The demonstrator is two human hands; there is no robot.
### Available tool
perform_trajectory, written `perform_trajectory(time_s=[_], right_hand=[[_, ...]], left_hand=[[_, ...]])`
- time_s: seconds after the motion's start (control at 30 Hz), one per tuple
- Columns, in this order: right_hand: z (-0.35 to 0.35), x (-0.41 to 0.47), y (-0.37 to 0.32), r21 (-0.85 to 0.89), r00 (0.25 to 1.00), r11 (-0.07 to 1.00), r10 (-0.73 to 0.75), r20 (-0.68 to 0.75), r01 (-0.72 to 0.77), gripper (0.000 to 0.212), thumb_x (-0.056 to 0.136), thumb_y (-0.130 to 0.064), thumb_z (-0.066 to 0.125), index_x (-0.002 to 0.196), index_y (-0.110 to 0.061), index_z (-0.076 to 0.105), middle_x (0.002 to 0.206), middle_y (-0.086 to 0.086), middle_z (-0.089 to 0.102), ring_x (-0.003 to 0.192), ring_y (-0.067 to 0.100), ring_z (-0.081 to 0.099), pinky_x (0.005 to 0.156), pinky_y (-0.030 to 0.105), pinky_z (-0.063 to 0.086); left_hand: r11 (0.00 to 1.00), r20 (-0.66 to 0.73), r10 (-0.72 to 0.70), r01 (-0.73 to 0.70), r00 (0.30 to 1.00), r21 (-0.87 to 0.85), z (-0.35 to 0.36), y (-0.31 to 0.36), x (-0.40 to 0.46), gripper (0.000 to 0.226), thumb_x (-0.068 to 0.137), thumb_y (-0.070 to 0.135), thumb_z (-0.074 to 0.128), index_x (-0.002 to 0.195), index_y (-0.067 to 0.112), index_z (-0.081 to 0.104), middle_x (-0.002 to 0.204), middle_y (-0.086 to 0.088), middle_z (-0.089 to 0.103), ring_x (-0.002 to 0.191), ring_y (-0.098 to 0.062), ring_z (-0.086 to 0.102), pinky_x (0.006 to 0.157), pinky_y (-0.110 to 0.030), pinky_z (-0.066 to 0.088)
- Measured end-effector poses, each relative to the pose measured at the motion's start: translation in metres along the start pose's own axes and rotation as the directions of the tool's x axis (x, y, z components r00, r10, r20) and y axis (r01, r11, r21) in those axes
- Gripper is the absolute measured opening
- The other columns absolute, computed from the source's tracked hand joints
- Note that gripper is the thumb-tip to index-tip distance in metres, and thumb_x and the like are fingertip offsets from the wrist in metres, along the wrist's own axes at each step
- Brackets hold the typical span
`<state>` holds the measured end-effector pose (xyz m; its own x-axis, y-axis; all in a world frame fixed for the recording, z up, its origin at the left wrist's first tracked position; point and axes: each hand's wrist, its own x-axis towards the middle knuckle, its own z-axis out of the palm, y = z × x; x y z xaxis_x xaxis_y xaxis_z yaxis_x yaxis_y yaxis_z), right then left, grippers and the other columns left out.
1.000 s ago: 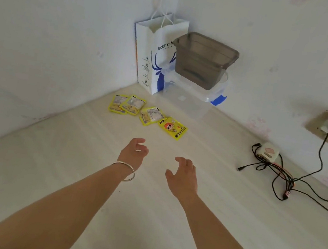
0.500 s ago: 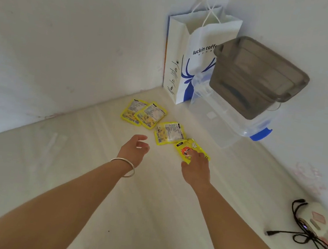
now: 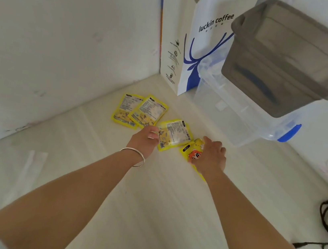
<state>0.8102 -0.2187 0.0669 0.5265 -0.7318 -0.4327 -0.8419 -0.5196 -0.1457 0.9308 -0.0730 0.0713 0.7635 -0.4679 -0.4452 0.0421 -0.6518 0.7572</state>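
Several yellow snack packets lie on the pale table near the wall corner. Two overlapping packets [image 3: 137,111] sit furthest left. My left hand [image 3: 143,139], with a silver bangle on the wrist, pinches the left edge of the middle packet [image 3: 175,134] between thumb and fingers. My right hand [image 3: 211,155] lies over the cartoon-face packet [image 3: 192,151], fingers curled round its far end; part of that packet shows under the wrist.
A white and blue paper bag [image 3: 199,45] stands in the corner. Beside it a grey tub [image 3: 290,57] sits on a clear plastic box [image 3: 233,117] with a blue latch. Black cables [image 3: 325,227] lie at the right edge. Walls close in behind and on the left.
Both hands reached forward from mid-table to the packets. The right one touched the cartoon packet first and now curls on it; the left has reached the middle packet. The view moved closer.
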Motion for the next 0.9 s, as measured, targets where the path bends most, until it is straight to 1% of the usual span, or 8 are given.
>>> perform_trajectory(time_s=[0.17,0.23,0.33,0.43,0.57,0.67,0.8,0.9], right_hand=[[-0.007,0.005,-0.008,-0.117,0.995,0.990,0.089,0.043,-0.084,0.070,0.072,-0.051,0.072,0.127,-0.015,0.048,0.127,0.007,0.049,0.122,0.027,0.044,0.096,0.034,0.037],[-0.010,0.006,-0.011,-0.139,0.999,0.990,0.024,0.035,-0.019,0.057,0.078,-0.051,0.066,0.123,-0.017,0.055,0.124,0.004,0.052,0.123,0.025,0.043,0.095,0.034,0.035],[-0.014,0.007,-0.022,-0.064,0.994,0.992,-0.107,-0.033,0.105,0.050,0.083,-0.051,0.059,0.119,-0.015,0.055,0.124,0.005,0.050,0.123,0.026,0.039,0.094,0.037,0.034],[-0.019,0.012,-0.038,0.026,0.966,0.968,-0.249,-0.067,0.251,0.052,0.085,-0.048,0.060,0.117,-0.008,0.054,0.125,0.008,0.047,0.121,0.028,0.037,0.096,0.037,0.035],[-0.016,0.023,-0.059,-0.030,0.906,0.906,-0.422,-0.020,0.421,0.055,0.081,-0.044,0.066,0.125,-0.013,0.054,0.137,0.001,0.041,0.129,0.024,0.031,0.102,0.035,0.032],[-0.007,0.030,-0.068,-0.042,0.878,0.877,-0.477,0.026,0.478,0.055,0.082,-0.041,0.065,0.132,-0.020,0.053,0.146,-0.002,0.035,0.138,0.021,0.023,0.109,0.033,0.026],[0.001,0.039,-0.074,-0.072,0.859,0.857,-0.501,0.108,0.509,0.057,0.086,-0.047,0.060,0.138,-0.027,0.047,0.157,-0.004,0.021,0.148,0.020,0.006,0.120,0.039,0.009],[0.002,0.040,-0.078,-0.081,0.858,0.856,-0.502,0.111,0.511,0.058,0.084,-0.051,0.060,0.137,-0.031,0.047,0.156,-0.007,0.023,0.146,0.019,0.012,0.120,0.042,0.007]], left_hand=[[0.999,-0.029,0.052,-0.053,0.998,-0.010,-0.001,-0.002,0.016,0.029,0.087,0.008,0.047,0.112,0.017,0.059,0.097,0.004,0.061,0.094,-0.015,0.057,0.074,-0.015,0.038],[0.996,-0.090,0.085,-0.086,0.992,-0.008,-0.007,-0.003,0.020,0.029,0.085,0.002,0.047,0.108,0.014,0.061,0.094,0.003,0.060,0.088,-0.014,0.056,0.067,-0.015,0.038],[0.996,-0.193,0.086,-0.084,0.977,0.018,-0.022,-0.004,0.030,0.030,0.084,0.000,0.047,0.107,0.011,0.063,0.096,0.003,0.058,0.085,-0.012,0.053,0.077,-0.019,0.039],[0.998,-0.282,0.061,-0.051,0.957,0.046,-0.037,-0.011,0.046,0.031,0.081,0.003,0.050,0.106,0.015,0.064,0.109,-0.002,0.062,0.093,-0.018,0.060,0.082,-0.022,0.041],[0.981,-0.414,0.040,0.042,0.910,0.188,-0.051,-0.022,0.061,0.033,0.079,0.015,0.061,0.111,0.021,0.061,0.122,-0.007,0.053,0.115,-0.026,0.050,0.091,-0.035,0.044],[0.954,-0.453,0.016,0.122,0.892,0.274,-0.057,-0.026,0.069,0.056,0.073,0.039,0.072,0.124,0.023,0.053,0.133,-0.007,0.044,0.125,-0.029,0.039,0.096,-0.040,0.041],[0.941,-0.413,-0.040,0.174,0.910,0.292,-0.058,-0.024,0.081,0.086,0.061,0.059,0.075,0.134,0.028,0.042,0.139,-0.008,0.036,0.129,-0.030,0.035,0.101,-0.043,0.037],[0.908,-0.371,-0.020,0.173,0.928,0.382,-0.054,-0.014,0.087,0.098,0.059,0.064,0.073,0.142,0.037,0.029,0.144,-0.009,0.029,0.131,-0.031,0.034,0.102,-0.043,0.035]])
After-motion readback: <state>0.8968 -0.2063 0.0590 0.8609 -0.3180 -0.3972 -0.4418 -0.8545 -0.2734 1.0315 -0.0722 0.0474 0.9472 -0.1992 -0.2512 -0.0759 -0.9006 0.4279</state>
